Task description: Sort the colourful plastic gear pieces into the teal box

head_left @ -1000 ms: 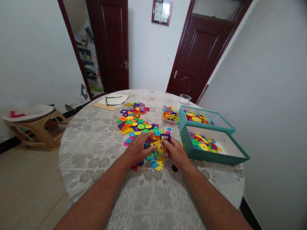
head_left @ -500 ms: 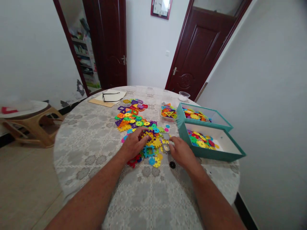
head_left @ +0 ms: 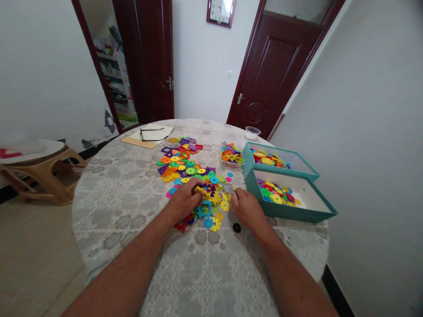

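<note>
Colourful plastic gear-shaped pieces (head_left: 191,171) lie in a long heap on the patterned tablecloth. My left hand (head_left: 186,200) is at the heap's near left part, its fingers closed on a yellow piece (head_left: 200,190), with purple pieces beside it. To the right of the heap, my right hand (head_left: 243,203) has its fingers curled together; whatever they hold, if anything, is hidden. A black round piece (head_left: 236,227) lies just below my right hand. Blue and yellow round pieces (head_left: 215,224) sit at the near edge of the heap.
Two teal boxes (head_left: 299,215) with loose pieces inside stand at the right. Behind the heap are a clear tray (head_left: 231,164) of pieces and a clear bowl (head_left: 253,132). Black glasses (head_left: 153,134) rest on papers (head_left: 132,140) at the back left.
My left fingers have closed on a yellow piece and lifted it slightly. The grey square piece beside my right hand no longer shows there. My right hand has shifted slightly left.
</note>
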{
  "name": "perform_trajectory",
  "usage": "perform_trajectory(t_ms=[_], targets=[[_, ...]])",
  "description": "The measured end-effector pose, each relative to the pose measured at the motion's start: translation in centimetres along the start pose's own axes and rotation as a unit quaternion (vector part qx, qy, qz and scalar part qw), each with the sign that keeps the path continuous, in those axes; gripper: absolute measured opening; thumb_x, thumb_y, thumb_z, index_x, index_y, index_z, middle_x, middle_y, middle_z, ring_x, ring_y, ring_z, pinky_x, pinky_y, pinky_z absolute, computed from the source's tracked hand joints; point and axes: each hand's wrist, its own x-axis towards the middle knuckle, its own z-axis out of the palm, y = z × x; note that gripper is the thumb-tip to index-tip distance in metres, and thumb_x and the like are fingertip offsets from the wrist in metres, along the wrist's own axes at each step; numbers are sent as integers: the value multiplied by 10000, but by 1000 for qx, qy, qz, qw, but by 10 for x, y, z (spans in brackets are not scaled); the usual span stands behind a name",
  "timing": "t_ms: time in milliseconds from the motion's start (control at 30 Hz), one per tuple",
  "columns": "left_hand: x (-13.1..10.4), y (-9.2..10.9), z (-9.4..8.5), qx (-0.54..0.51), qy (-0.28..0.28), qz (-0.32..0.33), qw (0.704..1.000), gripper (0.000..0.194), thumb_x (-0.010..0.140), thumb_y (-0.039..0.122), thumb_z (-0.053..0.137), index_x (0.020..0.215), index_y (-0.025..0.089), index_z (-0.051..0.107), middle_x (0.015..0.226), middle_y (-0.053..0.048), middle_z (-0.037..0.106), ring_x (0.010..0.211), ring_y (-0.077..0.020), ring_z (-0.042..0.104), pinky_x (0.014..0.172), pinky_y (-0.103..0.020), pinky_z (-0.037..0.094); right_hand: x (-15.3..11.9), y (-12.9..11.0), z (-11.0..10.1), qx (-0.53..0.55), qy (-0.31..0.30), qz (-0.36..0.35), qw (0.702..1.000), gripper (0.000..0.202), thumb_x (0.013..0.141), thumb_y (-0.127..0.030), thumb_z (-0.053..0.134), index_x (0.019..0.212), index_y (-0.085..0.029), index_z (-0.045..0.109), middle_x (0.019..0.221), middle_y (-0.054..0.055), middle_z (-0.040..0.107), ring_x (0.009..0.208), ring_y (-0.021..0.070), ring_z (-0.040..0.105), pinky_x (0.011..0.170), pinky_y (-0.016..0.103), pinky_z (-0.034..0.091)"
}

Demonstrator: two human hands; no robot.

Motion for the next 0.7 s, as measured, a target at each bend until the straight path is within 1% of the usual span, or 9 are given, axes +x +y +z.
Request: perform_trajectory(t_ms=[100, 167, 233, 333, 433, 500, 567, 633, 700], targets=[[1, -2, 1, 2, -8, -3, 1000, 203, 883, 234, 536, 1072, 238, 607, 650, 70, 651, 575, -141, 590, 580, -246, 414, 3, -2, 3, 58, 58, 16, 996, 294, 1062, -328, 372, 1020, -178, 622, 871, 90, 709, 803, 224, 651, 715, 292, 390], [1, -2, 2, 0, -10, -11, 1000, 172, 922, 302, 543, 1068, 244, 612, 640, 67, 647, 568, -149, 606, 566, -248, 423, 3, -6, 5, 133, 72, 12, 988, 278, 1054, -355, 381, 1038, -194, 607, 850, 62, 700, 788, 216, 647, 693, 282, 394], [0, 0, 2, -12, -17, -27, 999, 211, 943, 392, 561, 1084, 247, 623, 631, 63, 648, 555, -160, 626, 551, -254, 440, 0, -14, 7, 199, 74, -5, 977, 273, 1053, -388, 385, 1040, -213, 595, 841, 38, 688, 782, 208, 640, 692, 276, 406], [-1, 5, 2, -50, -53, -34, 997, 350, 935, 439, 589, 1225, 247, 626, 638, 56, 662, 544, -177, 648, 553, -269, 481, -9, -27, 11, 251, 60, -43, 965, 292, 1060, -419, 375, 1016, -228, 592, 862, 30, 680, 792, 204, 630, 726, 287, 437], [-3, 10, 0, -57, -83, -13, 995, 424, 933, 409, 583, 1322, 243, 612, 694, 38, 688, 554, -178, 650, 558, -276, 499, -17, -36, 15, 317, 6, -79, 945, 315, 1068, -449, 378, 1012, -238, 605, 866, 27, 685, 802, 198, 635, 739, 292, 476], [-4, 11, -1, -44, -94, -4, 995, 314, 936, 388, 561, 1187, 231, 663, 672, 34, 672, 545, -171, 634, 551, -271, 491, -19, -38, 17, 355, -30, -90, 930, 344, 1075, -478, 376, 994, -244, 615, 803, 11, 667, 750, 192, 628, 702, 290, 491], [-4, 11, -1, -39, -101, -7, 994, 205, 935, 374, 541, 1010, 225, 660, 615, 40, 635, 523, -162, 614, 537, -261, 478, -18, -37, 17, 368, -46, -98, 923, 386, 1090, -474, 342, 1012, -241, 639, 775, 8, 660, 728, 190, 626, 693, 294, 505], [-5, 10, -1, -47, -97, -22, 994, 168, 926, 365, 534, 960, 227, 624, 612, 45, 632, 504, -155, 606, 512, -250, 468, -13, -31, 18, 344, -13, -103, 933, 396, 1096, -410, 319, 1112, -230, 670, 904, 40, 711, 853, 202, 661, 794, 316, 534], [-5, 10, -1, -55, -85, -43, 994, 172, 915, 353, 528, 1002, 230, 609, 637, 45, 650, 481, -147, 600, 478, -238, 453, -5, -23, 21, 269, 55, -103, 956, 375, 1070, -316, 350, 1227, -205, 672, 1142, 97, 720, 1094, 230, 646, 986, 370, 509]])
